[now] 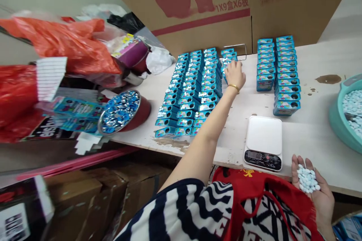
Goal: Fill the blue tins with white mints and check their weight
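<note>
My left hand [235, 74] reaches far across the table, its fingers closed round a small blue box [225, 77] at the near end of a short row. The hand covers part of that box. Beside it stand several rows of similar blue boxes [189, 83], many with white tablets lying on their tops by round dark openings. My right hand [322, 199] is palm up at the table's front edge, cupped around a heap of white tablets [307, 180]. Left of it sits a white kitchen scale [264, 135] with nothing on its plate.
Two more rows of blue boxes [287, 83] stand right of centre. A turquoise basin [339, 116] of tablets is at the far right. A red bowl [141, 111] of shiny blue pieces sits left, near orange bags [76, 45]. A large carton [234, 26] and wire stand [245, 51] are behind.
</note>
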Demonstrator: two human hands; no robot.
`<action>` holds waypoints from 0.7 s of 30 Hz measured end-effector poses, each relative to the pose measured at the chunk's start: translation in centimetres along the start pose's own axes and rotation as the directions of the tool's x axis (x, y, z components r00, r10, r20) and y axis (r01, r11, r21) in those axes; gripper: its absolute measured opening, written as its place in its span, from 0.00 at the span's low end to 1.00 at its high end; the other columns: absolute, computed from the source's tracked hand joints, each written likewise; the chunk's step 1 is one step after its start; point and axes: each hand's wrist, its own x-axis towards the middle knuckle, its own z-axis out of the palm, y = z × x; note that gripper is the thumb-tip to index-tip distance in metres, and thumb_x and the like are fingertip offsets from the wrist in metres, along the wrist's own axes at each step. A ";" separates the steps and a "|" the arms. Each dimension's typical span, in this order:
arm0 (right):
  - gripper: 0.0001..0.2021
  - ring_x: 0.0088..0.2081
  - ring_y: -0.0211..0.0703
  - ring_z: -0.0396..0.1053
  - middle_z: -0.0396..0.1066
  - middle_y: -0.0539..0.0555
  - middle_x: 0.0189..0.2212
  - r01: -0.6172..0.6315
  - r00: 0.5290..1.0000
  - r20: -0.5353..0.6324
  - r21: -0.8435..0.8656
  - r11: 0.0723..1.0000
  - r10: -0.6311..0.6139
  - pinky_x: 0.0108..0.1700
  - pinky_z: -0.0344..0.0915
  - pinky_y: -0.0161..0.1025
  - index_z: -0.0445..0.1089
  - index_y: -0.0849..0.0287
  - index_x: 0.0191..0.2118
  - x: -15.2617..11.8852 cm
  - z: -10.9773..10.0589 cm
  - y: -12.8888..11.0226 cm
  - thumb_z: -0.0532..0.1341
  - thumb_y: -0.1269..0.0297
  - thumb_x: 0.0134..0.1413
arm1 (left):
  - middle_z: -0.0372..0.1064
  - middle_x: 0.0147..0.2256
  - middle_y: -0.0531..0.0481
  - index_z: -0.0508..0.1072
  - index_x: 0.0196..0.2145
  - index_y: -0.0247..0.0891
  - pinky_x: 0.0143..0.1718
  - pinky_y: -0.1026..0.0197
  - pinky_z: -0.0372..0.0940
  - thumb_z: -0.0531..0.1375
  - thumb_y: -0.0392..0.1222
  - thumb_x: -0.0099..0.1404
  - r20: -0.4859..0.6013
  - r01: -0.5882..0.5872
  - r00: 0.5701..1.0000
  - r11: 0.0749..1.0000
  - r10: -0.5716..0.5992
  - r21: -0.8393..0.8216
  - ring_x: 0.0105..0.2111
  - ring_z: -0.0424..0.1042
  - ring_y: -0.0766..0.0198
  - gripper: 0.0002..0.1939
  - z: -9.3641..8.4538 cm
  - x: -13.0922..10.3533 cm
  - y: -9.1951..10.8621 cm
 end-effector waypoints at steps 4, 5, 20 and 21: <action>0.22 0.57 0.53 0.70 0.70 0.60 0.56 -0.011 0.999 0.042 -0.036 0.999 0.012 0.52 0.74 0.48 0.67 0.58 0.56 0.2 0.5 0.1 0.58 0.69 0.54 | 0.57 0.61 0.38 0.71 0.50 0.37 0.58 0.43 0.50 0.55 0.35 0.65 0.129 0.043 0.990 0.993 -0.058 0.111 0.60 0.53 0.46 0.16 -0.3 0.3 -2.7; 0.22 0.57 0.53 0.70 0.71 0.59 0.56 -0.003 0.999 0.049 -0.037 0.999 0.004 0.52 0.74 0.48 0.67 0.58 0.56 0.2 0.6 0.1 0.58 0.69 0.54 | 0.56 0.61 0.39 0.71 0.49 0.37 0.59 0.43 0.48 0.55 0.36 0.66 0.160 -0.006 0.987 0.992 -0.014 0.129 0.61 0.51 0.46 0.14 -0.6 0.0 -2.9; 0.16 0.58 0.49 0.69 0.73 0.58 0.53 0.020 0.985 0.173 -0.056 0.998 -0.010 0.53 0.73 0.44 0.70 0.59 0.49 -1.0 0.4 0.6 0.59 0.67 0.54 | 0.71 0.42 0.41 0.75 0.42 0.38 0.34 0.58 0.57 0.51 0.41 0.72 0.375 -0.763 0.566 0.638 0.734 -0.098 0.39 0.70 0.57 0.13 -11.1 -17.8 5.4; 0.16 0.58 0.49 0.69 0.73 0.58 0.53 0.022 0.983 0.182 -0.057 0.998 -0.011 0.54 0.73 0.44 0.70 0.59 0.49 -1.1 0.3 0.6 0.59 0.67 0.54 | 0.71 0.42 0.41 0.76 0.41 0.38 0.34 0.58 0.56 0.51 0.39 0.72 0.371 -0.780 0.543 0.616 0.754 -0.110 0.39 0.70 0.56 0.13 -10.6 -18.3 6.0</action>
